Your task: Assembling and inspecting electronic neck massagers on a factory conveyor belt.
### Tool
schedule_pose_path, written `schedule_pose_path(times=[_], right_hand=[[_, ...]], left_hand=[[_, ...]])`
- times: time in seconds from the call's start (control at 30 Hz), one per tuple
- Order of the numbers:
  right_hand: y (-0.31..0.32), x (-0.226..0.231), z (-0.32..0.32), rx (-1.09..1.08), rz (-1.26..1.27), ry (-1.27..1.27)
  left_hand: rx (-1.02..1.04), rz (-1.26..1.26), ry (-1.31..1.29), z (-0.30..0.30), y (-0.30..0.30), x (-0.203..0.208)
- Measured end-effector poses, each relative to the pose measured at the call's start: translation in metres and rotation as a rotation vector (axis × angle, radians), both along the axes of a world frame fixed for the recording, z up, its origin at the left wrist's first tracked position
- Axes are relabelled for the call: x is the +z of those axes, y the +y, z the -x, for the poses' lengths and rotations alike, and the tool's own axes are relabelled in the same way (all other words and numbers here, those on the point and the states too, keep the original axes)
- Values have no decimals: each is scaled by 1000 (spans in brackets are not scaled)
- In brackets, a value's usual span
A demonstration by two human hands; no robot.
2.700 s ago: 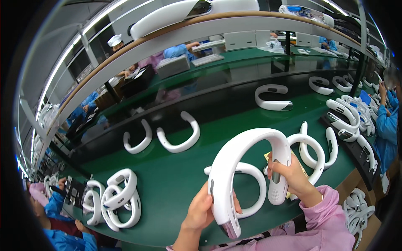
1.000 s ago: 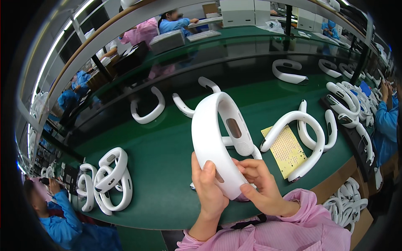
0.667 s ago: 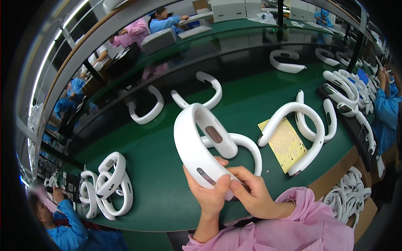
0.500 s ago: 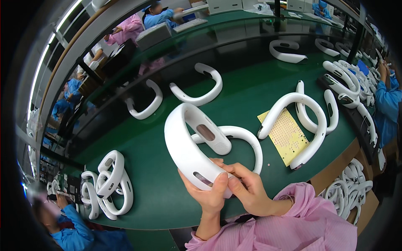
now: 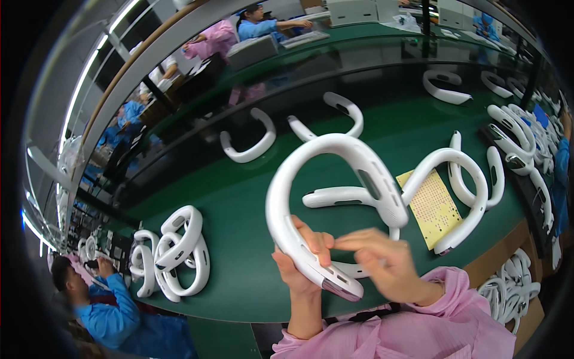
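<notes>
A white U-shaped neck fan (image 5: pixel 279 200) is held up in front of me by my left hand (image 5: pixel 305 254), its fingers wrapped around the lower arm. That arm's tip points down to the right and has a glossy, darker end. My right hand (image 5: pixel 391 266) is slightly blurred just right of it, index finger stretched toward my left fingers and thumb apart, with nothing visible in its grasp. I cannot tell whether its fingertip touches the fan. Behind the held fan, another white neck fan (image 5: pixel 338 196) lies on the green table, partly hidden.
A yellow dotted sheet (image 5: pixel 429 209) lies under a neck fan (image 5: pixel 472 221) on the right. Several fans are piled at left (image 5: pixel 191 257); others stand along the far side. A cardboard box (image 5: pixel 532 305) of white parts is lower right. Co-workers sit nearby, one at left (image 5: pixel 113 305).
The held neck fan has turned so its open loop faces me and its tip points down right. My right hand has let go and moved right. The view has shifted left.
</notes>
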State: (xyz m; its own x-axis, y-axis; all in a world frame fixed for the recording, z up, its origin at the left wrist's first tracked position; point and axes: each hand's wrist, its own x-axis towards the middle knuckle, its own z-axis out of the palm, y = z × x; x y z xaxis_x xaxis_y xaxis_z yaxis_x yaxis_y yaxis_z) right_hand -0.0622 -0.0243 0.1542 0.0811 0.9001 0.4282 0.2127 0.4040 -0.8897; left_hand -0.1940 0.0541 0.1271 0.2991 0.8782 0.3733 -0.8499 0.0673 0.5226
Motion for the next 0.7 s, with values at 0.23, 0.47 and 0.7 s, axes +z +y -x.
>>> schedule_pose_path(times=[0.23, 0.47, 0.7], right_hand=[[11, -13, -68, -510, 91, -101], [6, -19, -55, -571, -6, -242], [21, -25, -55, 115, 548, 459]], left_hand=[[-232, 80, -251, 6, 3, -2], [-142, 95, -159, 2, 3, -11], [-211, 146, -220, 29, 4, -18]])
